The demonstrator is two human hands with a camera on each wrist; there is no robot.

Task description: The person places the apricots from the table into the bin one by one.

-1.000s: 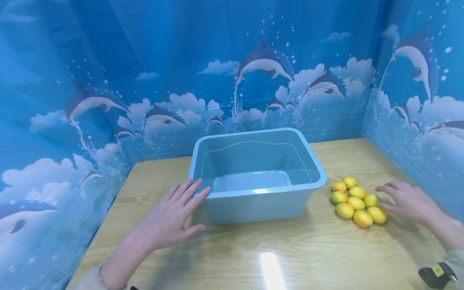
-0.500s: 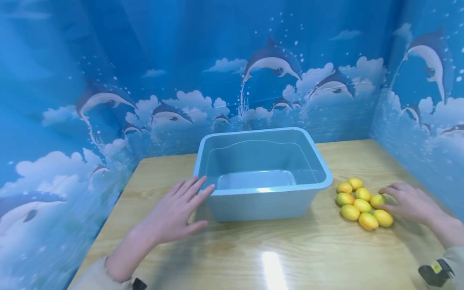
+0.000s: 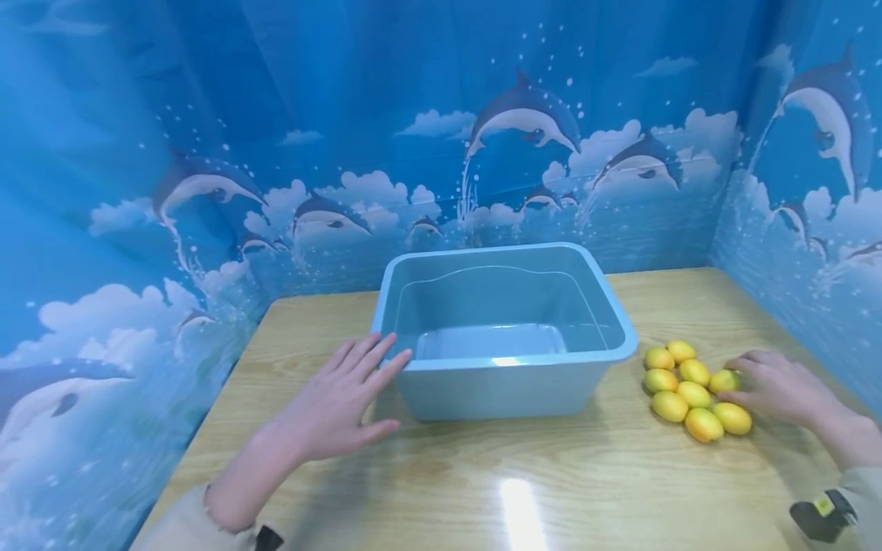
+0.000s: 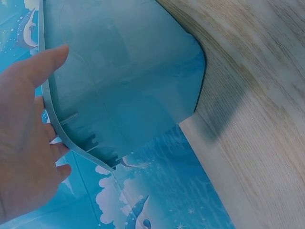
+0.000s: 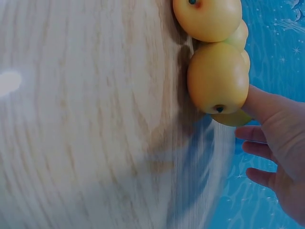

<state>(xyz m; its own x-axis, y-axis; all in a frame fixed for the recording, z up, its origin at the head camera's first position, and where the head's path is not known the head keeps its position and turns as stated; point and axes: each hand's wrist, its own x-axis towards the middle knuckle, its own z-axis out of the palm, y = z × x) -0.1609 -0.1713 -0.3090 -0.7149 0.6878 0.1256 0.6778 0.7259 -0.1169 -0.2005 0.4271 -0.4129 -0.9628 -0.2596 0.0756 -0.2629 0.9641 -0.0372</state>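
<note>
My right hand [image 3: 782, 386] is at the right edge of a cluster of small yellow mangoes [image 3: 693, 394], with thumb and forefinger on either side of a greenish-yellow mango [image 3: 725, 381]. In the right wrist view, the thumb [image 5: 264, 102] goes behind a nearer mango [image 5: 218, 78], so the contact is partly hidden. A light blue plastic bin [image 3: 492, 390] stands mid-table. My left hand [image 3: 338, 405] is at its near left corner, fingers spread and thumb apart. Seen from the left wrist, the fingertips are by the rim [image 4: 71, 143]; whether they touch it is unclear.
The bin and mangoes stand on a wood-grain table [image 3: 441, 482]. A blue dolphin-print curtain [image 3: 386, 92] closes off the back and both sides, close to the table edge on the right. A bright light reflection [image 3: 521, 513] lies near the front.
My right hand has moved in from beside the cluster to the rightmost greenish mango. The left hand keeps its place by the bin corner. The whole head view has shifted slightly.
</note>
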